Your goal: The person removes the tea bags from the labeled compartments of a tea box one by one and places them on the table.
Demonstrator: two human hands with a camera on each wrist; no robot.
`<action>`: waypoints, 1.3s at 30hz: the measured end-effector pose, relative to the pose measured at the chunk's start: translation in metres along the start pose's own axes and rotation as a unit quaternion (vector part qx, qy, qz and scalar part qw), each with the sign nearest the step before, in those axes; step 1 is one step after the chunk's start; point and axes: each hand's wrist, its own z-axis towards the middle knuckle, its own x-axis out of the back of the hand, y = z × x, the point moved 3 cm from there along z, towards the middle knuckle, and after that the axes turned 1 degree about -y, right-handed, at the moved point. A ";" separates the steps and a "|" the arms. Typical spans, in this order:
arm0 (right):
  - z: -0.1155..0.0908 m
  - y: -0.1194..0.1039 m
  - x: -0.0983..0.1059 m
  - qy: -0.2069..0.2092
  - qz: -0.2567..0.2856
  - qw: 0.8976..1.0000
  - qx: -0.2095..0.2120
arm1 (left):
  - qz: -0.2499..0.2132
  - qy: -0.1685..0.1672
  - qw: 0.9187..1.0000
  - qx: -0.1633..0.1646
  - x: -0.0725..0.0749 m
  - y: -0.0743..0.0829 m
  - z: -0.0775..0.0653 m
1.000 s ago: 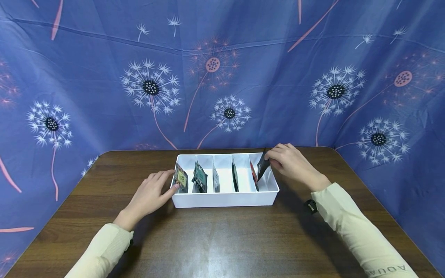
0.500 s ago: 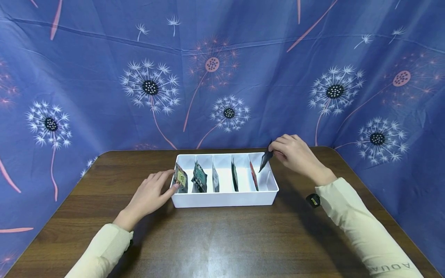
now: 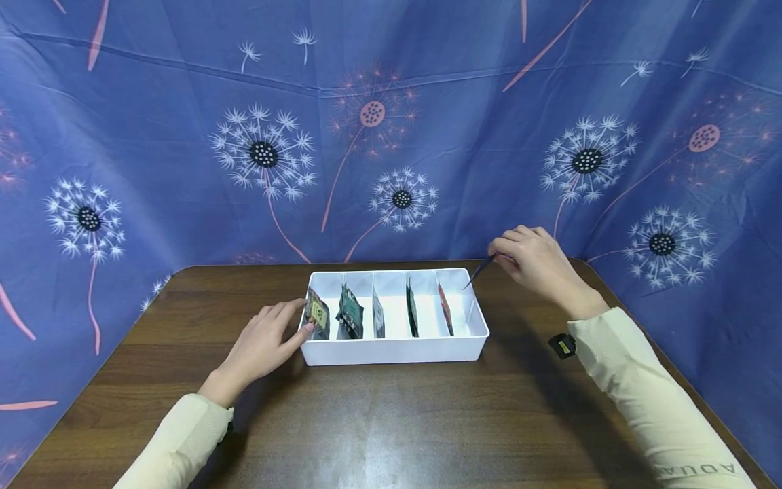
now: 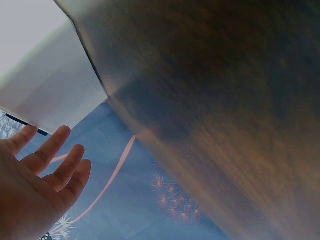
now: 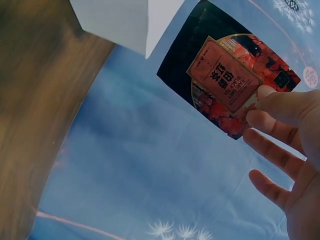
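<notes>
One raised right hand [image 3: 536, 263] pinches a sachet [image 5: 225, 72] while the relaxed left hand [image 3: 261, 345] touches the tray [image 3: 394, 352].

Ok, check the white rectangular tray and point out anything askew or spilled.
Mildly odd: the teal rectangular packet in the white tray looks crinkled and twisted, while the pale flat packet beside it stands nearly edge-on. No spill shows.

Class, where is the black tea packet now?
In the head view, the right hand pinches the packet by the far right corner of the white box.
</notes>
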 end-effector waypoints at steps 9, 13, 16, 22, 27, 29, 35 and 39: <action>-0.011 0.016 0.001 -0.008 -0.010 1.000 -0.028 | -0.002 0.004 1.000 -0.004 0.001 0.000 -0.001; -0.017 0.022 0.000 -0.009 -0.016 0.999 -0.036 | -0.003 0.003 1.000 -0.003 0.001 0.000 -0.001; -0.022 0.026 -0.003 -0.005 -0.017 0.999 -0.038 | -0.003 0.000 1.000 0.000 0.001 0.001 -0.001; -0.031 0.032 -0.009 -0.012 -0.010 0.999 -0.044 | -0.003 -0.004 1.000 0.003 0.002 0.002 -0.001; -0.039 0.036 -0.015 -0.030 0.002 0.998 -0.053 | -0.009 -0.007 1.000 0.004 0.002 0.002 -0.001; -0.042 0.037 -0.018 -0.035 0.006 0.998 -0.053 | -0.011 -0.007 1.000 0.005 0.001 0.002 -0.001; -0.051 0.042 -0.030 -0.061 0.017 0.996 -0.064 | -0.007 -0.009 1.000 0.006 0.000 0.001 -0.001; -0.056 0.045 -0.038 -0.081 0.029 0.994 -0.070 | -0.008 -0.013 1.000 0.009 0.000 0.001 -0.001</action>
